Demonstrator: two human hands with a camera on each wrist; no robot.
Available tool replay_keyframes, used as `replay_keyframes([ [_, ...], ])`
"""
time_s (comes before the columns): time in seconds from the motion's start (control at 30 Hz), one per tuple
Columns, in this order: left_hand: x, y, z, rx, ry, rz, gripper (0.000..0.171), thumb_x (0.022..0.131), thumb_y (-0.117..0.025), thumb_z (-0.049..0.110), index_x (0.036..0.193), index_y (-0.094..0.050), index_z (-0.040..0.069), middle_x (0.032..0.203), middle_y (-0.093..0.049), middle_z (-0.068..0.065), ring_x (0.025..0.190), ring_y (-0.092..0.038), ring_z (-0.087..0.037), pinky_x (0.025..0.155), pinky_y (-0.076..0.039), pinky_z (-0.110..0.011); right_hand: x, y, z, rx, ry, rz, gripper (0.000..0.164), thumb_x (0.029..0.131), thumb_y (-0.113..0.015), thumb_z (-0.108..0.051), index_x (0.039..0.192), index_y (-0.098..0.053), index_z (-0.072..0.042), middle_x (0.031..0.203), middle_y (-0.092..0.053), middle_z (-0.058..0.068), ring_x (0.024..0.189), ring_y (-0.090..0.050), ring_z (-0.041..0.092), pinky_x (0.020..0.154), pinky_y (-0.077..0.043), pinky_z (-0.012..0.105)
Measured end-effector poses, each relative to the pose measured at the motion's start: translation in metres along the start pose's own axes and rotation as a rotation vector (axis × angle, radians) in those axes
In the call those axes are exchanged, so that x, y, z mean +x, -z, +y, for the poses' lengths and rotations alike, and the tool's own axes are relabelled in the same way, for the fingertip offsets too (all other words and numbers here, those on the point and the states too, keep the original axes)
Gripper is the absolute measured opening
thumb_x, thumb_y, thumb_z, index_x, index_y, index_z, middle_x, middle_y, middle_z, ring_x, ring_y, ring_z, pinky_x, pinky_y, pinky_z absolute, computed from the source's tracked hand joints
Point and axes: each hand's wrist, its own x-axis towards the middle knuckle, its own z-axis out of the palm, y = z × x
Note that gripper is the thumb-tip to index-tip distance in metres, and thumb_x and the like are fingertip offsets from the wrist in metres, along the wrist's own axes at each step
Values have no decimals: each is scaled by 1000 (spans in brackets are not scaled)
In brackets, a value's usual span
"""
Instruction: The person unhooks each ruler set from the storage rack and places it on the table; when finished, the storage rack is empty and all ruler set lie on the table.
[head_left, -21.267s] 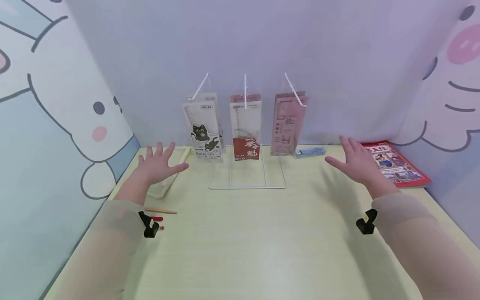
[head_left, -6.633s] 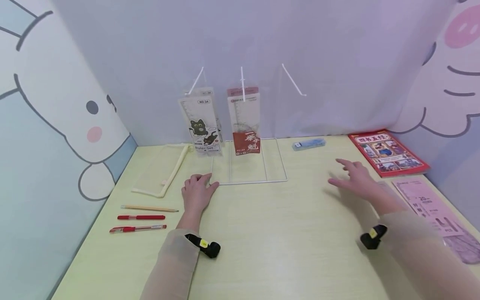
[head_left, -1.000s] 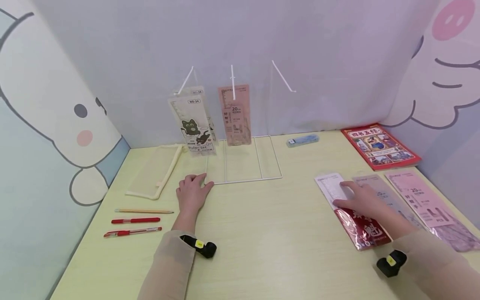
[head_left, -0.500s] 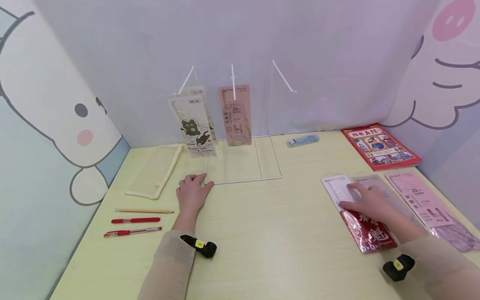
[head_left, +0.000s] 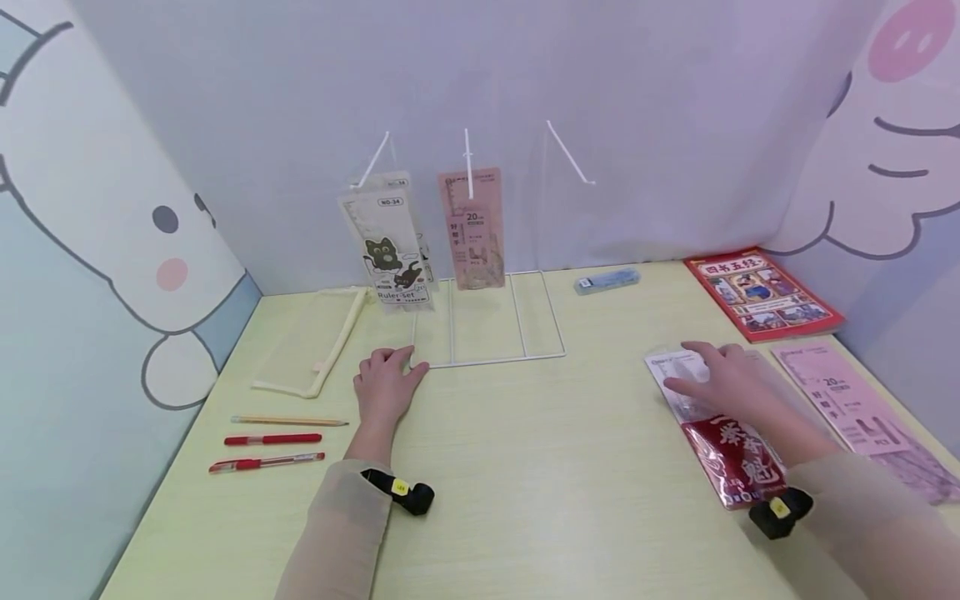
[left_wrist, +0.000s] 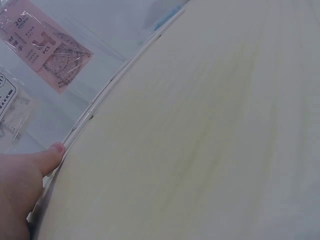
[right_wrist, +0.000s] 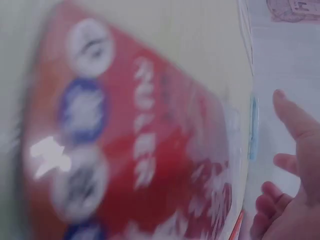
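Packet [head_left: 714, 443], red-and-white, sits part-hidden by right hand [head_left: 723, 385], fingers loose, gripping nothing; left hand [head_left: 384, 387] pinches wire rack [head_left: 495, 361], I can't make out every fingertip.

Stationery display booth: hook rack [head_left: 487, 362], ruler packs [head_left: 390, 250], cartoon-print walls [head_left: 112, 183].

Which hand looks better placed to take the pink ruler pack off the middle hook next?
Probably the right hand: it looks free, above the red-and-white pack. The left hand is nearer the pink pack but grips the wire rack, perhaps steadying it.
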Motion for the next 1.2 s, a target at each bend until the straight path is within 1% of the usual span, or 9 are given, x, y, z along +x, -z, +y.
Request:
replay_keyframes([
  [0.1, 0, 1, 1, 1, 5, -6, 53, 89, -56, 50, 133, -54, 20, 129, -44, -15, 115, -36, -36, 92, -28, -56, 13, -1, -15, 94, 52, 21, 94, 79, -55, -68, 147, -26, -10, 128, -30, 34, 111, -34, 49, 77, -42, 61],
  [0.2, 0, 2, 2, 2, 10, -15, 53, 89, -56, 50, 134, -54, 20, 130, -43, -15, 115, -36, -36, 93, -27, -55, 29, -7, -30, 176, 137, 63, 87, 82, -59, -61, 147, -28, -11, 129, -31, 30, 113, -34, 45, 81, -40, 60],
  [0.33, 0, 3, 2, 1, 13, -18, 53, 90, -56, 50, 134, -53, 20, 130, -43, -15, 116, -35, -36, 93, -27, -55, 53, -18, -50, 208, 249, 135, 80, 84, -64, -50, 145, -32, -10, 125, -38, 28, 110, -38, 42, 84, -38, 58],
  [0.43, 1, 2, 2, 4, 9, -12, 53, 90, -56, 50, 134, -54, 20, 130, -43, -15, 116, -36, -36, 93, -27, -55, 70, -25, -66, 232, 294, 162, 76, 84, -68, -43, 145, -34, -11, 125, -41, 25, 111, -39, 40, 88, -37, 57],
  [0.6, 1, 1, 1, -1, 7, -5, 53, 89, -57, 50, 133, -54, 20, 130, -44, -15, 116, -36, -36, 93, -27, -55, 91, -30, -100, 283, 338, 156, 77, 84, -69, -40, 146, -32, -15, 131, -40, 22, 117, -40, 39, 93, -36, 56],
  [0.77, 0, 2, 3, -12, 12, -1, 52, 89, -57, 49, 133, -55, 20, 129, -44, -15, 115, -36, -36, 93, -28, -55, 107, -31, -133, 283, 380, 162, 77, 84, -68, -40, 147, -31, -16, 140, -38, 19, 125, -36, 37, 99, -32, 55],
  [1.03, 1, 0, 1, -12, 20, 4, 52, 89, -57, 50, 132, -55, 22, 128, -45, -13, 114, -37, -34, 93, -27, -54, 130, -18, -192, 283, 394, 189, 80, 84, -68, -43, 149, -26, -23, 146, -30, 15, 133, -29, 34, 104, -28, 53],
  [1.1, 1, 0, 0, -9, 16, 5, 52, 89, -57, 50, 132, -56, 21, 128, -45, -13, 115, -37, -35, 93, -27, -54, 134, -14, -204, 304, 397, 199, 81, 83, -69, -42, 149, -25, -26, 147, -28, 15, 134, -28, 33, 104, -28, 53],
  [1.2, 2, 0, -1, -7, 11, 9, 52, 89, -57, 51, 132, -56, 21, 129, -45, -14, 115, -37, -35, 93, -28, -54, 139, -10, -218, 325, 410, 226, 83, 82, -71, -39, 149, -25, -25, 148, -28, 13, 135, -27, 31, 106, -26, 51],
])
